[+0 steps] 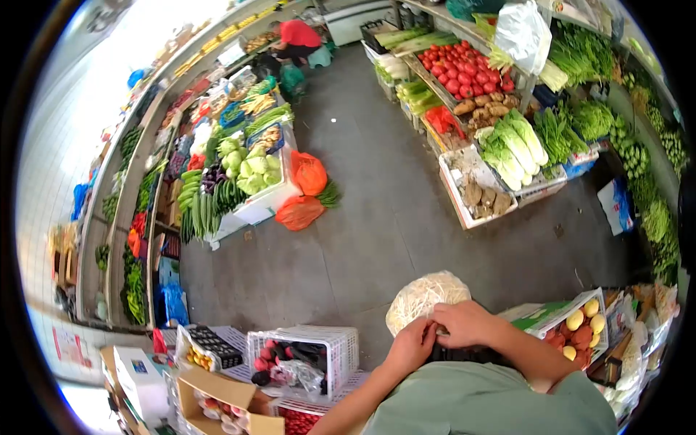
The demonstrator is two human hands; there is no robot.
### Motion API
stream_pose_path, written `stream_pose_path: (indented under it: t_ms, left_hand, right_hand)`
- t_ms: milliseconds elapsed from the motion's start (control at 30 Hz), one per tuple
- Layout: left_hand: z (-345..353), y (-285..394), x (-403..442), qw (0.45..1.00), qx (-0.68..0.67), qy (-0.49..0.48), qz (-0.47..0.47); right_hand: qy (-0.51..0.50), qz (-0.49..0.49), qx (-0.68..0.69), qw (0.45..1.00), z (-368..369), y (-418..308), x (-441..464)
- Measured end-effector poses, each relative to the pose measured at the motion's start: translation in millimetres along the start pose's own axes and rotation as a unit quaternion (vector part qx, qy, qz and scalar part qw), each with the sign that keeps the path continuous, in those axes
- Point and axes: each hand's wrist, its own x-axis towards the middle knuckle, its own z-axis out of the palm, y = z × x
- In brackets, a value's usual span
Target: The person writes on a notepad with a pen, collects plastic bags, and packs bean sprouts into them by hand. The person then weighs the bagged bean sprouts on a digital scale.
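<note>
A clear plastic bag [428, 296] full of pale, thin strands sits just in front of my body; I cannot tell exactly what the strands are. My left hand [412, 344] is closed, its fingers pinching at the bag's near edge. Right beside it, my right hand [461, 324] is also closed, thumb and fingertips meeting the left fingers at the same edge. The small part between the fingertips is mostly hidden.
A white crate [339, 362] with dark and red produce stands lower left, beside an open cardboard box [261, 419]. A box of fruit [596, 304] is at right. Vegetable stands with tomatoes [464, 69] and cabbages [255, 172] flank the grey floor. A person in red [299, 35] sits far back.
</note>
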Motion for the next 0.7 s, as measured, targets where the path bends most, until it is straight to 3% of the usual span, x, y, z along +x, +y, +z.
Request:
stream_pose_path:
  t_ms: [133, 333, 433, 467, 533, 600, 667, 700]
  left_hand:
    - [-65.1, -12.9, 102.3, 1.0, 0.002, -0.03, 0.01]
    - [-167.9, -47.6, 263.5, 0.998, 0.018, 0.046, 0.032]
    - [-224.0, -56.0, 327.5, 0.981, -0.104, 0.14, -0.08]
    - [-246.8, -51.2, 350.7, 0.978, -0.107, 0.159, -0.08]
    - [-292.8, -38.2, 387.8, 0.965, -0.01, 0.255, 0.059]
    - [-321.6, -41.9, 413.8, 0.953, -0.057, 0.297, 0.03]
    - [-350.4, -49.2, 442.4, 0.885, -0.251, 0.391, -0.03]
    - [-361.7, -59.1, 456.8, 0.873, -0.26, 0.412, -0.031]
  right_hand:
    - [0.01, 0.003, 0.011, 1.0, -45.4, 34.5, 106.8]
    - [-0.051, -0.019, 0.032, 0.998, -117.7, 91.5, 304.0]
    - [-0.065, -0.054, 0.054, 0.995, -165.6, 102.4, 402.7]
    - [-0.072, -0.069, 0.045, 0.994, -188.3, 101.8, 436.7]
    - [-0.128, -0.079, 0.054, 0.987, -226.1, 93.3, 500.1]
    - [-0.147, -0.112, 0.045, 0.982, -243.3, 91.6, 557.1]
    - [-0.167, -0.153, 0.025, 0.974, -263.4, 85.4, 617.6]
    - [-0.183, -0.165, 0.009, 0.969, -270.7, 83.8, 646.9]
